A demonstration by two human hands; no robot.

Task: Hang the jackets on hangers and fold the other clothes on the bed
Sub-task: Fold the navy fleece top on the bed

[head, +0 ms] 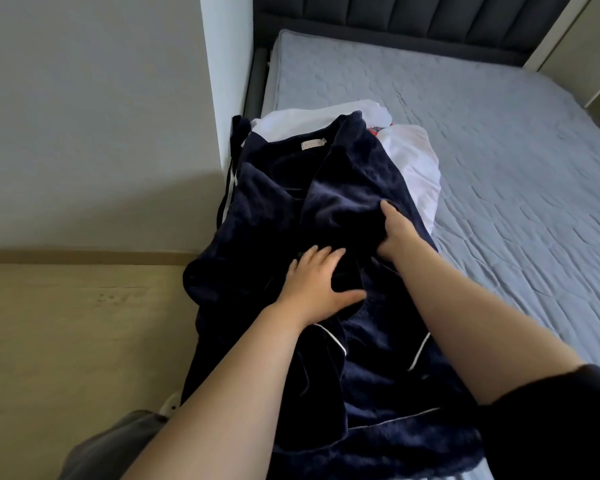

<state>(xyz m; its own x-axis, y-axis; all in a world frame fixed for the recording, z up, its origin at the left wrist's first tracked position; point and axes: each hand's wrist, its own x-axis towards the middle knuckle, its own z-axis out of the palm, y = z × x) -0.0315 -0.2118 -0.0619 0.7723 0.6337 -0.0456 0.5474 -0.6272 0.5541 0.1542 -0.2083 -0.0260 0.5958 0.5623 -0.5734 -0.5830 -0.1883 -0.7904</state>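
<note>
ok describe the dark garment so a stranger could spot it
Start at the bed with the pale blue quilted mattress, then go to its left edge by the white wall corner. There the navy fleece garment lies over white clothes. It alone is dark, with thin white piping and a pale collar label.

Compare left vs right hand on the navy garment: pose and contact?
1. The left hand lies flat with fingers spread; the right hand curls into the cloth.
2. The left hand presses the navy garment down; the right hand holds a fold of it.
3. The left hand sits nearer the person, the right hand farther up.
Shared: both touch the same garment.
</note>
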